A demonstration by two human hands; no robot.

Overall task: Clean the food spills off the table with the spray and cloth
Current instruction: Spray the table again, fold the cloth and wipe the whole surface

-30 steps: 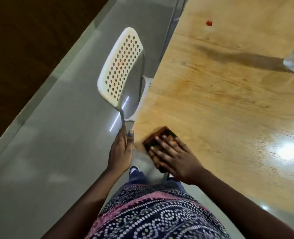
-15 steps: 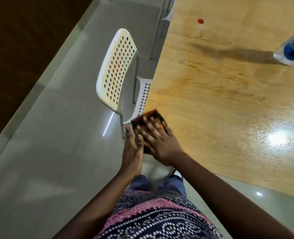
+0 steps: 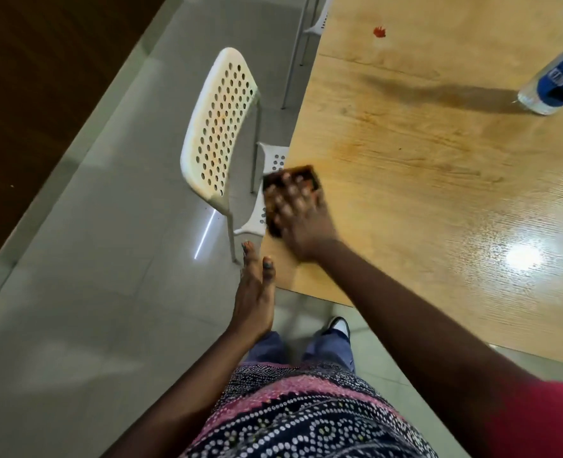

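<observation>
Brown cloth, folded to a small pad, lies flat under my right hand. The fingers are spread straight and press down on it rather than curling round it; the hand is blurred, so I read it as mid-wipe. The cloth sits at the left edge of the wooden table, partly overhanging that edge.

Compared with a second ago, the cloth has travelled up along the table edge, away from the near corner where it began, and the hand has gone with it. My left hand has also shifted: its fingers are straight and hold nothing, and the fingertips now lie by the near table corner, just below the cloth. Whether they touch the wood I cannot tell.

For the task, I judge that the wiping stroke is sweeping the edge strip, but the job is not finished. A small red spill is untouched far up the table, well apart from the cloth.

Further out, a clear bottle stands at the right edge of view, casting a long shadow across the wood. It carries a blue label with a small white panel; the print is too small to read, and no brand can be made out. A white perforated chair stands just beside the table on the grey tiled floor.
</observation>
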